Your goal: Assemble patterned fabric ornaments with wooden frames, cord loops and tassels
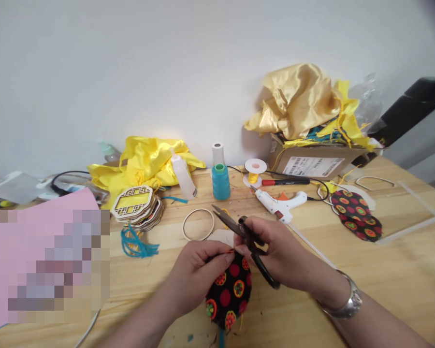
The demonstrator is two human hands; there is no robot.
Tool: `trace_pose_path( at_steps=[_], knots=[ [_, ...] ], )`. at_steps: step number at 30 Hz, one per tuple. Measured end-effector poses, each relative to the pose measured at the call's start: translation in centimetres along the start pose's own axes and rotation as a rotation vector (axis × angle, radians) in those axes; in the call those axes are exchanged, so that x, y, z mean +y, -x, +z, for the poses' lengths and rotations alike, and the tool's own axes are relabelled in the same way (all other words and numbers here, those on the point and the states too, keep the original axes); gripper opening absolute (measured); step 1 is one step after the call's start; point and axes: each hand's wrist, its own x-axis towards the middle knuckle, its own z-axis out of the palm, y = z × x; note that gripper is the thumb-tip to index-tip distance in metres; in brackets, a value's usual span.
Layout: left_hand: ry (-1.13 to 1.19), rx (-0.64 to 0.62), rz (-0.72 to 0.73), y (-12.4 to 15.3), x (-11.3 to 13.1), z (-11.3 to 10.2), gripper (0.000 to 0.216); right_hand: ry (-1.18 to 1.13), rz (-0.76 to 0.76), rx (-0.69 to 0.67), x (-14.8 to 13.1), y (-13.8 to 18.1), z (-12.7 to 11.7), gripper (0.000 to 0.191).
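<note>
My left hand pinches the top edge of a black fabric piece patterned with red and orange flowers. The piece hangs low over the table, and a bit of teal cord shows at its bottom. In my right hand is a pair of black-handled scissors, blades pointing up and left. The right fingertips also meet the fabric's top edge beside the left thumb; what small thing lies between them is hidden. Just beyond the hands lie a thin wooden ring and a pale flat piece.
A white glue gun, a teal thread cone and a squeeze bottle stand or lie behind the hands. Stacked wooden frames are at left. A cardboard box of cloth sits at back right, near patterned fabric pieces.
</note>
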Motion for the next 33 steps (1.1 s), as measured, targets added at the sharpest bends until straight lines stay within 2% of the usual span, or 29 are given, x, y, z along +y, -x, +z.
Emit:
trace_pose_path(
  at_steps=[3, 6, 13, 19, 25, 33],
  knots=[
    [0.112, 0.031, -0.056, 0.0, -0.2, 0.0, 0.021, -0.064, 0.034, 0.064, 0.3, -0.2, -0.1, 0.004],
    [0.251, 0.12, -0.105, -0.2, -0.4, 0.0, 0.019, -0.111, 0.074, 0.134, 0.5, -0.2, -0.6, 0.011],
    [0.473, 0.3, -0.126, -0.5, -0.2, -0.8, 0.019, 0.29, -0.023, 0.104, -0.2, 0.4, -1.5, 0.027],
    [0.515, 0.321, -0.081, -0.3, 0.0, -1.3, 0.017, 0.438, -0.052, 0.03, 0.0, 0.0, -1.0, 0.026],
    [0.505, 0.329, -0.047, -0.3, 0.1, -1.3, 0.013, 0.488, -0.078, 0.052, 0.6, 0.0, -0.9, 0.026],
    [0.465, 0.281, -0.017, -0.2, 0.1, -1.2, 0.008, 0.491, -0.107, 0.064, 0.9, 0.0, -0.8, 0.026]
  ],
)
